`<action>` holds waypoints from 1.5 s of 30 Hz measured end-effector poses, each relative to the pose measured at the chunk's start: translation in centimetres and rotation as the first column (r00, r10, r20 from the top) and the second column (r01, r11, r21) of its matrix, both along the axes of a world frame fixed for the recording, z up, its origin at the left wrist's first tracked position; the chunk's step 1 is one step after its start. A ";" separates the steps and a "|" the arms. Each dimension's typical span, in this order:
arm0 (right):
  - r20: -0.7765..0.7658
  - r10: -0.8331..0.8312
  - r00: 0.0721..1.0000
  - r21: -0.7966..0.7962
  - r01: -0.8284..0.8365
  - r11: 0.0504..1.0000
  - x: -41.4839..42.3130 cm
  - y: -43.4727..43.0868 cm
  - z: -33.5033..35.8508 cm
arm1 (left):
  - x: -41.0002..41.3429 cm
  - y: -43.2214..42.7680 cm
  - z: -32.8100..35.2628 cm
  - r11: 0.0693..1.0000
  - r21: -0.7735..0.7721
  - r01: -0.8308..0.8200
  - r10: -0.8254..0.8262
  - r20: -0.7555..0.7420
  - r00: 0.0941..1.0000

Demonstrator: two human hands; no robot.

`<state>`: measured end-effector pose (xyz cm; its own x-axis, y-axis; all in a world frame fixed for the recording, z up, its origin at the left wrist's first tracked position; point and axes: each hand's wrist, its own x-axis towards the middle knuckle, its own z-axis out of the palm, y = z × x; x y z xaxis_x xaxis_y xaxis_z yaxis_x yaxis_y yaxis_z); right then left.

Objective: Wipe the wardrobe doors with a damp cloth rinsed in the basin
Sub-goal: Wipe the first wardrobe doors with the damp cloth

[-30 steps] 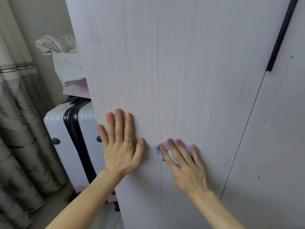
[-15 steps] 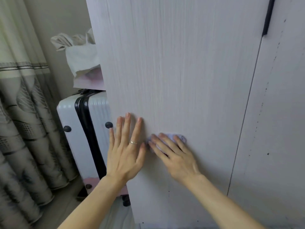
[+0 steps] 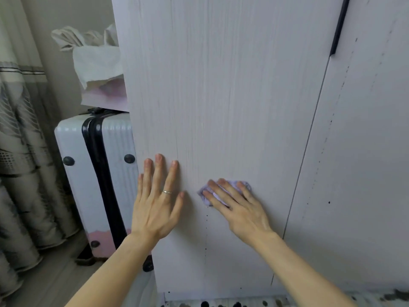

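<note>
A pale wood-grain wardrobe door (image 3: pixel 221 85) fills the middle of the view, with a second door (image 3: pixel 358 151) to its right. My left hand (image 3: pixel 158 200) lies flat on the door near its left edge, fingers straight, a ring on one finger. My right hand (image 3: pixel 234 204) presses a small lilac cloth (image 3: pixel 210 197) flat against the lower part of the door with straight fingers. Most of the cloth is hidden under my fingers. Small dark specks run down the door below the cloth and along the right door.
A white suitcase (image 3: pixel 73 173) with a black band stands left of the wardrobe, with a white bag (image 3: pixel 95 60) on top. Patterned curtains (image 3: pixel 20 151) hang at the far left. A dark handle (image 3: pixel 338 25) runs along the door gap at upper right.
My right hand slid the cloth left toward my left hand, then back to the right. My left hand stayed flat on the door. The camera shifted a little.
</note>
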<state>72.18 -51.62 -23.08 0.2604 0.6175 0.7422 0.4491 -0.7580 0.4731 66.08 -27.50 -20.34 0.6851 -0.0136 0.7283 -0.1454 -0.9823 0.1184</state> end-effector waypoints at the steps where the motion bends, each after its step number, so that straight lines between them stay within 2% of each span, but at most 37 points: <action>1: 0.002 -0.013 1.000 0.042 0.013 0.999 0.3 -1.2 1.1 | 0.1 0.0 -0.1 1.000 -0.004 0.004 -0.004 0.008 1.000; 3: -0.008 -0.032 0.999 0.298 0.033 0.954 1.0 -2.9 4.9 | 0.6 -0.4 -0.4 0.999 -0.031 0.011 -0.010 0.019 1.000; 5: -0.023 -0.014 1.000 0.614 0.025 0.789 2.0 -4.0 9.3 | 0.9 -1.0 -0.5 0.997 -0.072 0.005 -0.003 0.020 1.000; 7: -0.013 -0.010 1.000 0.779 0.016 0.627 2.7 -4.3 10.9 | 1.0 -1.3 -0.7 0.996 -0.085 -0.005 0.006 0.005 1.000; 8: -0.004 -0.025 1.000 0.802 0.018 0.598 2.7 -3.9 10.1 | 0.9 -1.3 -0.8 0.996 -0.089 -0.003 0.004 0.007 1.000; 9: -0.011 -0.036 0.999 0.790 0.031 0.612 2.4 -3.3 8.3 | 0.9 -1.2 -0.7 0.996 -0.091 0.002 -0.001 0.012 1.000; 10: -0.036 -0.035 0.999 0.743 0.050 0.667 1.9 -2.7 5.4 | 0.9 -1.1 -0.8 0.996 -0.087 0.005 -0.004 0.012 1.000; 11: -0.074 -0.025 0.997 0.655 0.067 0.753 1.3 -2.2 2.2 | 0.9 -1.0 -0.8 0.996 -0.083 0.008 -0.007 0.012 1.000; 13: -0.146 -0.032 0.989 0.373 0.085 0.924 -0.1 -2.0 -3.7 | 0.8 -0.7 -0.8 0.997 -0.077 0.012 -0.010 0.021 1.000; 14: -0.148 -0.045 0.988 0.254 0.082 0.964 -0.4 -2.6 -5.2 | 0.9 -0.6 -0.9 0.997 -0.072 0.017 -0.014 0.030 0.999; 15: -0.141 -0.035 0.989 0.207 0.064 0.976 -0.3 -3.2 -5.1 | 1.0 -0.6 -0.9 0.997 -0.072 0.021 -0.018 0.042 0.999; 16: -0.138 -0.017 0.990 0.236 0.050 0.970 0.1 -3.7 -4.0 | 1.1 -0.7 -0.9 0.996 -0.081 0.021 -0.016 0.057 0.998; 17: -0.130 0.002 0.992 0.334 0.042 0.942 0.5 -3.7 -1.8 | 1.2 -0.7 -0.8 0.996 -0.088 0.017 -0.010 0.075 0.997; 18: -0.118 0.013 0.993 0.488 0.047 0.872 1.0 -3.8 0.5 | 1.5 -1.0 -1.0 0.996 -0.092 0.018 -0.010 0.084 0.996; 20: -0.080 0.023 0.997 0.750 0.045 0.660 1.9 -4.0 5.5 | 1.9 -1.4 -1.1 0.994 -0.103 0.022 -0.010 0.115 0.993; 21: -0.069 0.014 0.998 0.811 0.048 0.584 2.3 -4.0 6.6 | 2.1 -1.6 -1.3 0.993 -0.113 0.020 -0.007 0.114 0.993; 23: -0.057 -0.021 0.998 0.844 0.059 0.533 2.2 -3.3 5.2 | 2.3 -1.9 -1.8 0.991 -0.135 0.025 -0.009 0.111 0.994; 24: -0.069 -0.035 0.997 0.831 0.077 0.551 1.9 -2.4 3.0 | 2.4 -2.0 -2.0 0.989 -0.148 0.029 -0.011 0.121 0.993; 25: -0.098 -0.032 0.995 0.781 0.097 0.616 1.2 -1.1 0.2 | 2.5 -2.1 -2.0 0.987 -0.157 0.034 -0.013 0.130 0.991; 26: -0.130 -0.022 0.991 0.679 0.105 0.727 0.5 0.4 -2.9 | 2.5 -2.2 -2.0 0.986 -0.166 0.035 -0.013 0.133 0.991; 28: -0.168 -0.014 0.986 0.343 0.072 0.936 -0.9 2.4 -7.8 | 2.2 -2.2 -1.7 0.986 -0.164 0.038 -0.019 0.114 0.993; 29: -0.147 -0.012 0.989 0.216 0.044 0.975 -1.2 2.5 -8.9 | 1.8 -2.1 -1.7 0.987 -0.156 0.040 -0.024 0.103 0.994; 31: -0.122 -0.001 0.992 0.177 0.022 0.984 -0.9 2.0 -8.1 | 0.6 -1.4 -2.6 0.989 -0.145 0.025 -0.012 0.090 0.996; 33: -0.125 0.011 0.992 0.387 0.039 0.921 -0.6 2.1 -4.7 | -0.8 -0.1 -4.2 0.978 -0.209 -0.016 0.028 0.056 0.998; 35: -0.105 0.021 0.994 0.630 0.051 0.775 -0.2 2.8 -0.4 | -1.7 1.0 -6.3 0.938 -0.342 -0.062 0.057 -0.024 0.998; 36: -0.099 0.027 0.995 0.681 0.048 0.730 -0.1 3.3 1.1 | -2.1 1.2 -7.2 0.913 -0.400 -0.077 0.049 -0.078 0.996; 38: -0.090 0.023 0.996 0.671 0.044 0.740 0.0 3.9 1.7 | -2.8 0.6 -8.2 0.856 -0.513 -0.064 -0.017 -0.151 0.988; 40: -0.126 0.015 0.992 0.503 0.052 0.862 -0.2 3.9 -1.5 | -2.9 -0.2 -8.5 0.789 -0.612 -0.049 -0.063 -0.160 0.985; 42: -0.167 0.001 0.986 0.153 0.025 0.988 -0.6 3.4 -7.3 | -2.8 -0.1 -8.4 0.760 -0.648 -0.044 -0.077 -0.157 0.985; 44: -0.170 -0.015 0.985 -0.160 -0.013 0.987 -1.2 2.7 -11.1 | -2.6 0.9 -8.5 0.749 -0.660 -0.059 -0.087 -0.186 0.979; 45: -0.170 -0.012 0.985 -0.222 -0.026 0.975 -1.4 2.4 -11.6 | -2.5 1.3 -8.8 0.742 -0.668 -0.060 -0.098 -0.197 0.976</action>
